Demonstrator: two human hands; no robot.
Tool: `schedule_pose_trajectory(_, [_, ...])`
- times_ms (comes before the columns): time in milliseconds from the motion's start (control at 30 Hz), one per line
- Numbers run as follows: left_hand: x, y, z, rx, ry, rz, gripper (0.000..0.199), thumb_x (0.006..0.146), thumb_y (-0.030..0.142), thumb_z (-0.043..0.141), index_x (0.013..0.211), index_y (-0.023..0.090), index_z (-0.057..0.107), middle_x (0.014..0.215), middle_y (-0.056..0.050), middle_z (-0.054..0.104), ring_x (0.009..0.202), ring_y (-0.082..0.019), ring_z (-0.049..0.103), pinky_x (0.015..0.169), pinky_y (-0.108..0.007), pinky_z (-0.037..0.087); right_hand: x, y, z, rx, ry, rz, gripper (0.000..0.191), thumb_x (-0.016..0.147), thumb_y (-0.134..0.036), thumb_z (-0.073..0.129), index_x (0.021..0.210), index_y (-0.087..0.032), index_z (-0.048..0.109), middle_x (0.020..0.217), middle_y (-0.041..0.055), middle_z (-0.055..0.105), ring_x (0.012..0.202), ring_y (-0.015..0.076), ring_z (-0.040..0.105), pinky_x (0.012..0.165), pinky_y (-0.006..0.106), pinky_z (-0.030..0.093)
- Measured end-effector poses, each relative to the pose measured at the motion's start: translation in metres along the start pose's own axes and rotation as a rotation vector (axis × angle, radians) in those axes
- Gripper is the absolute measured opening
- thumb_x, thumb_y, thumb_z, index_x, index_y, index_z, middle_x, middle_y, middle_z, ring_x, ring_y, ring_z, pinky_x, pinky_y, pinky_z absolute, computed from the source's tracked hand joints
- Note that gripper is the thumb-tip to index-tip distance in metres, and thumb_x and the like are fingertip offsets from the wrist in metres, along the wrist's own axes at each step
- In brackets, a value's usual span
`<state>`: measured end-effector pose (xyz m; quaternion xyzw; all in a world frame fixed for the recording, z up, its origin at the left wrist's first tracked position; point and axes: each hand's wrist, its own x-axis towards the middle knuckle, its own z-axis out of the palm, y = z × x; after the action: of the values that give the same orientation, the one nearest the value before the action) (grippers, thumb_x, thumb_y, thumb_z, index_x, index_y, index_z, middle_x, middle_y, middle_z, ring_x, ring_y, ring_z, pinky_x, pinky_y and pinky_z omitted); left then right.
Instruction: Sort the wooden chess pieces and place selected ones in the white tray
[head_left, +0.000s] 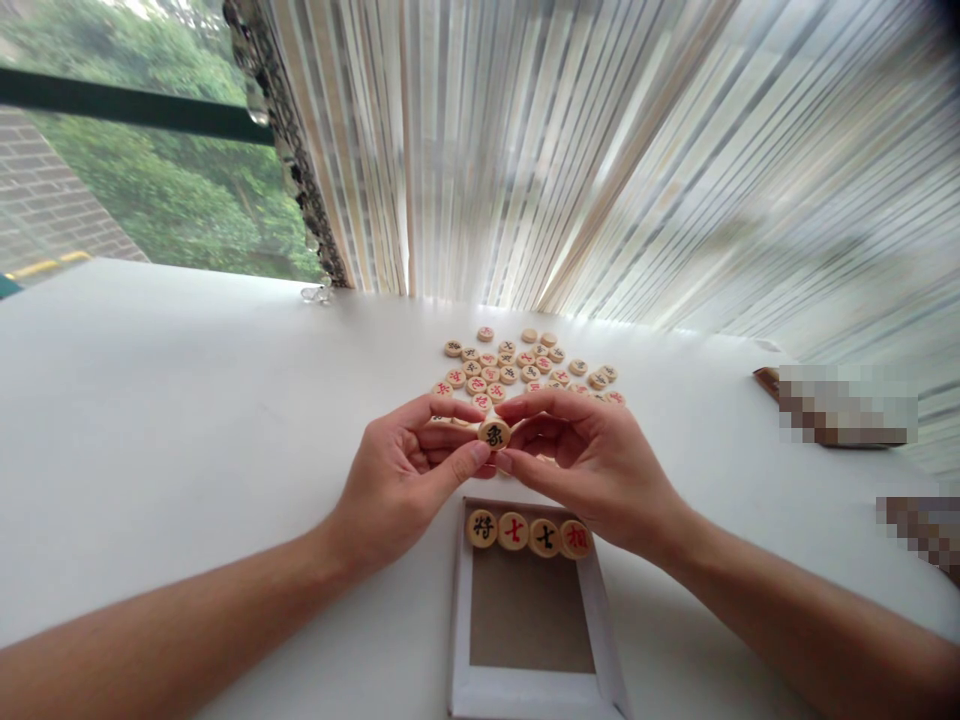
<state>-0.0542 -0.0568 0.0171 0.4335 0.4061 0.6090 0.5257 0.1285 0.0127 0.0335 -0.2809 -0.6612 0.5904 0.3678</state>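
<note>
A round wooden piece with a black character (pixel 494 434) is held up between both hands, above the far edge of an open box. My left hand (pixel 409 465) pinches it from the left with thumb and fingers. From the right, my right hand (pixel 589 465) grips the same piece at its edge. Below, the shallow white box (pixel 460 610) holds a row of wooden pieces along its far end: black, red (pixel 514 532), black and red characters from left to right. Beyond my hands lie several loose pieces (pixel 508 374), partly hidden by my fingers.
The white table (pixel 187 430) reaches to a string curtain (pixel 480 150) and a window at the far left. A clear ornament (pixel 316 293) rests by the curtain's left edge. Two brown objects, partly pixelated, are at the right (pixel 766 385).
</note>
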Motion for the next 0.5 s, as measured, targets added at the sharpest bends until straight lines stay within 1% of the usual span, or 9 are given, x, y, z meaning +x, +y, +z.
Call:
schedule_pose_trajectory(100, [-0.0004, 0.0001, 0.0003, -0.005, -0.005, -0.001, 0.023, 0.087, 0.02, 0.085, 0.102, 0.014, 0.069, 0.088, -0.005, 0.085, 0.078, -0.016, 0.081, 0.077, -0.022, 0.067, -0.0007, -0.0002, 0.0012, -0.042, 0.017, -0.072, 0.035, 0.073, -0.023, 0.096, 0.102, -0.02, 0.077, 0.095, 0.0046, 0.077, 0.078, 0.0168, 0.074, 0.073, 0.029, 0.064])
schedule_pose_trajectory(200, [-0.0006, 0.0002, 0.0008, -0.009, -0.004, 0.001, 0.023, 0.086, 0.02, 0.085, 0.101, 0.014, 0.069, 0.088, -0.005, 0.085, 0.079, -0.016, 0.081, 0.077, -0.022, 0.067, -0.0007, -0.0011, 0.002, -0.074, 0.011, -0.116, 0.032, 0.075, -0.024, 0.093, 0.102, -0.021, 0.076, 0.093, 0.0041, 0.075, 0.077, 0.0168, 0.073, 0.071, 0.03, 0.064])
schedule_pose_trajectory(300, [-0.0003, 0.0001, 0.0011, -0.005, -0.005, -0.003, 0.023, 0.086, 0.019, 0.086, 0.101, 0.014, 0.069, 0.087, -0.005, 0.085, 0.079, -0.017, 0.082, 0.076, -0.023, 0.067, -0.0009, -0.002, 0.0019, -0.102, 0.0, -0.139, 0.027, 0.079, -0.023, 0.09, 0.101, -0.021, 0.075, 0.092, 0.0038, 0.074, 0.075, 0.0165, 0.073, 0.071, 0.03, 0.064])
schedule_pose_trajectory(500, [0.0004, 0.0, 0.0012, -0.001, -0.022, -0.01, 0.023, 0.086, 0.021, 0.086, 0.102, 0.014, 0.07, 0.087, -0.006, 0.084, 0.081, -0.018, 0.082, 0.077, -0.024, 0.068, -0.0015, -0.0005, 0.0011, -0.156, -0.015, -0.165, 0.023, 0.082, -0.014, 0.083, 0.102, -0.019, 0.074, 0.093, 0.0044, 0.075, 0.075, 0.0155, 0.074, 0.071, 0.029, 0.063])
